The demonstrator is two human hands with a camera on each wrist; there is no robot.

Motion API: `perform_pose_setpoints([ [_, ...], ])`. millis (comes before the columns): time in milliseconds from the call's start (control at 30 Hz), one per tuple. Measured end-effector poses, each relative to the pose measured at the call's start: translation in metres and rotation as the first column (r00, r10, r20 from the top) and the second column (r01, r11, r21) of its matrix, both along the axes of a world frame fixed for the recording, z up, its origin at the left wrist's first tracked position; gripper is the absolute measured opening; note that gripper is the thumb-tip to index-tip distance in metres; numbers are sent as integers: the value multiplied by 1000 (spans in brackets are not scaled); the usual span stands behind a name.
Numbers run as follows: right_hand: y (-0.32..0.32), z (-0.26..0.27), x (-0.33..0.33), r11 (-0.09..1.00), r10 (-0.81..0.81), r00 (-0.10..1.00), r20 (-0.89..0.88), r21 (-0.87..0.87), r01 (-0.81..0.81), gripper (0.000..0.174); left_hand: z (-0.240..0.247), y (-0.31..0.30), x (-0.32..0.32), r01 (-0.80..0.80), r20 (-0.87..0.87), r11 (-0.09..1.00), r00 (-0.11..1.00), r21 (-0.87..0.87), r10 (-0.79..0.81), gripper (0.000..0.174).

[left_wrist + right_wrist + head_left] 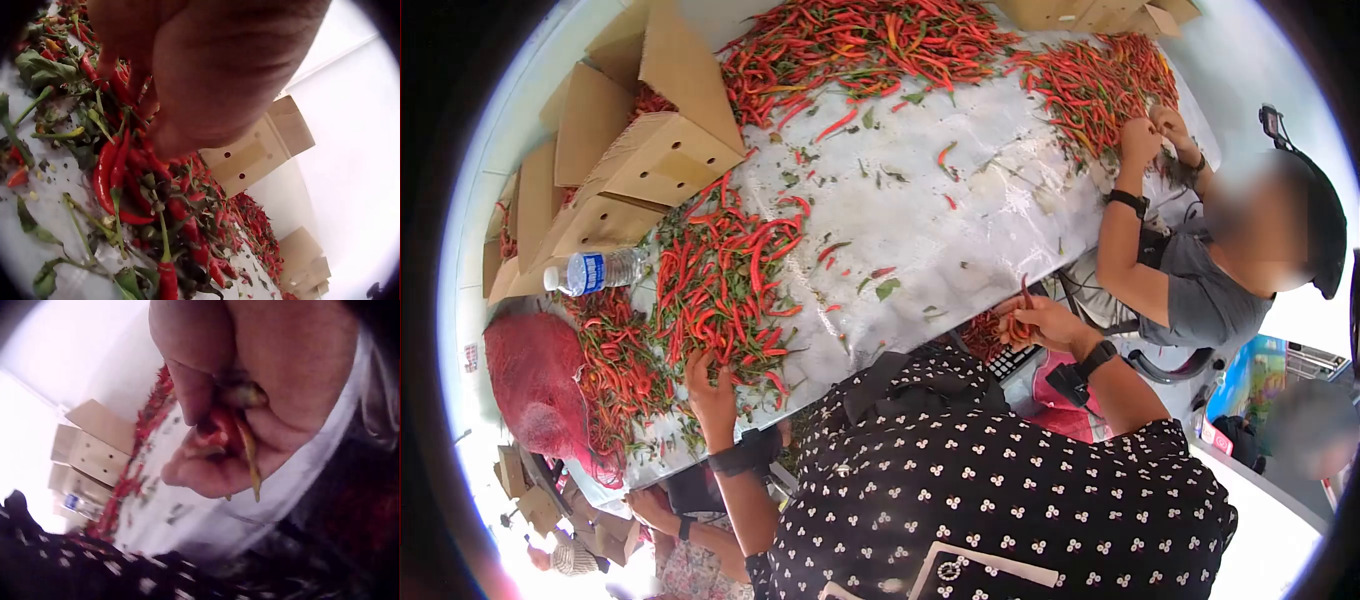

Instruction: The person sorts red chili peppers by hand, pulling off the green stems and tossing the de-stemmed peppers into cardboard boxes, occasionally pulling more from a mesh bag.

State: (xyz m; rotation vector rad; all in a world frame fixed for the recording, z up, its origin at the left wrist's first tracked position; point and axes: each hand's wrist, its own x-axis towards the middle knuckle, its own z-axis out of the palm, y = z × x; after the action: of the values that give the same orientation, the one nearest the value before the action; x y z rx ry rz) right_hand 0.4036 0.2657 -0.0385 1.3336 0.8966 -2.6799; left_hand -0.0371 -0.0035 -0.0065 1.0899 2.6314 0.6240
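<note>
Curling round a few red chilies (pixel 222 428), the fingers of the right hand (pixel 1040 325) make a narrow grip at the near edge of the table (pixel 960 240), with yellowish stems sticking out below. The left hand (pixel 712 395) reaches down into a pile of chilies (pixel 718 270) on the table; its fingertips are partly hidden there, so whether that grip pinches one cannot be told. Green stems and leaves are mixed through this pile. Beyond it, a plastic bottle (pixel 607 270) with a blue label lies on its side, near an open cardboard box (pixel 665 160). A red mesh bag (pixel 535 385) sits toward the table's left end. Farther out, a large heap (pixel 860 45) spreads along the far side, and a person (pixel 1215 265) in a grey top has both hands at another heap (pixel 1090 90).
</note>
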Motion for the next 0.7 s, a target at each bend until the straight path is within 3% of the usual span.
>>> perform_pose_setpoints([
  [33, -4, -6, 13, 1000, -8, 1000, 8, -4, 8, 27, -2, -1, -1, 2, -16, 1000, 1000, 1, -2, 31],
  [100, -11, -19, 39, 998, -37, 968, 247, -38, 48, 32, -8, -3, -3, 37, -59, 999, 998, 12, -36, 31],
  [167, -16, -79, 84, 999, 17, 940, 340, 22, -26, 35, -5, -2, -2, 14, -38, 1000, 999, 11, -13, 31],
  [200, -18, -106, 107, 720, 230, 872, 431, 528, -450, 34, -8, -3, -6, 47, -64, 999, 997, 17, -45, 32],
  [233, -18, -119, 121, 64, 319, 734, 600, 759, -649, 34, -12, -4, -6, 34, -75, 999, 997, 17, -32, 32],
  [267, -17, -117, 125, 435, 267, 822, 504, 698, -569, 32, -17, -6, -7, 60, -72, 998, 996, 10, -59, 32],
  [300, -17, -112, 115, 734, 196, 888, 417, 537, -415, 30, -16, -12, -12, 67, -85, 998, 994, 1, -67, 33],
  [367, -14, -71, 69, 957, -88, 872, 482, 282, -60, 27, -10, -10, -8, 51, -103, 999, 993, -19, -53, 33],
  [433, -10, -48, 45, 895, 64, 917, 393, 384, -226, 26, -12, -13, -6, 16, -109, 1000, 994, -3, -16, 33],
  [567, 7, 9, -35, 902, 180, 896, 405, 297, -315, 23, -7, -15, 3, -42, -85, 994, 995, 99, 50, 31],
  [633, 12, 45, -91, 882, 225, 921, 318, 336, -331, 22, -9, -18, 5, -25, -85, 988, 996, 153, 38, 28],
  [700, 25, 68, -137, 845, 267, 960, 88, 456, -278, 22, -7, -18, 7, -20, -82, 983, 996, 185, 35, 28],
])
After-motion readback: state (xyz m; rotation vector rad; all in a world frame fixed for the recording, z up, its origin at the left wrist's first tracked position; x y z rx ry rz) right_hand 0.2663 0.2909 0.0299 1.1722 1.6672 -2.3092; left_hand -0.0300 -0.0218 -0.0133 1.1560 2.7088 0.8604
